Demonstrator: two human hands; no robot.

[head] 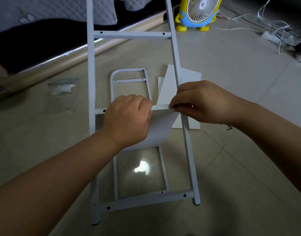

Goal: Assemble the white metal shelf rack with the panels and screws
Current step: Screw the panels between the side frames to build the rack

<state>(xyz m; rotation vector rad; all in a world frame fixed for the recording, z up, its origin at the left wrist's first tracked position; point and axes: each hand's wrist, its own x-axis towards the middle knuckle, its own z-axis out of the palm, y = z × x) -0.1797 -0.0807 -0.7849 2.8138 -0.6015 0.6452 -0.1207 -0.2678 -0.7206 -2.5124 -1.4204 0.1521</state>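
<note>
The crossbar [160,107] of the side frame [91,74] is gripped by the left hand [127,118] and pinched by the right hand [201,103]. The white panel [160,128] is found just below both hands. Panel slippage is risked should either grip slacken.

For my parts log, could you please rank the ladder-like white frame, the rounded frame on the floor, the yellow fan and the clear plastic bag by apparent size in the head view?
1. ladder-like white frame
2. rounded frame
3. yellow fan, cropped at the top and farther away, so uncertain
4. clear plastic bag
</note>
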